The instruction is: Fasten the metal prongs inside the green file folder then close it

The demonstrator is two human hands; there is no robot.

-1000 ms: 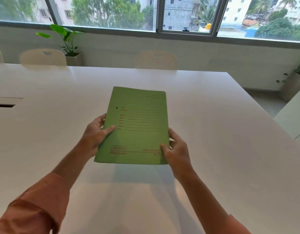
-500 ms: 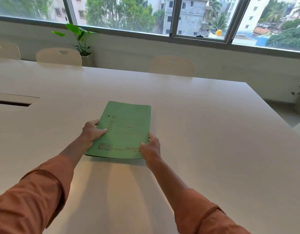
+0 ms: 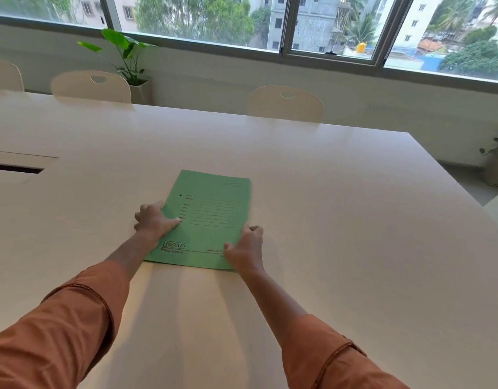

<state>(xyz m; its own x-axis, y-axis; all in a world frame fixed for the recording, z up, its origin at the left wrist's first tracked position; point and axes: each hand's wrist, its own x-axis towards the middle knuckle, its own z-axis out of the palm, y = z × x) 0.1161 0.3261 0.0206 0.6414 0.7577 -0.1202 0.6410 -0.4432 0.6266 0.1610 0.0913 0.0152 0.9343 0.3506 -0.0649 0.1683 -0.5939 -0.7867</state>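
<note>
Fingers of left hand (image 3: 155, 223) pinch green file folder (image 3: 211, 220) edge | right hand (image 3: 246, 247) grips corner

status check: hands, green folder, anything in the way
Left hand and right hand grip the green file folder at its side edges. Folder closed, flat on white table. Nothing on its cover.

Open surface (image 3: 354, 220) stretches to the far edge and the right edge, with room to pass on those sides of the green file folder (image 3: 211, 220), which lies flat. The left grip (image 3: 153, 221) holds the folder's left edge and the right grip (image 3: 246, 248) its near right corner, blocking both approaches. A dark slot (image 3: 15, 168) breaks the surface toward the left edge. Chair backs (image 3: 285, 103) rise along the far edge.
</note>
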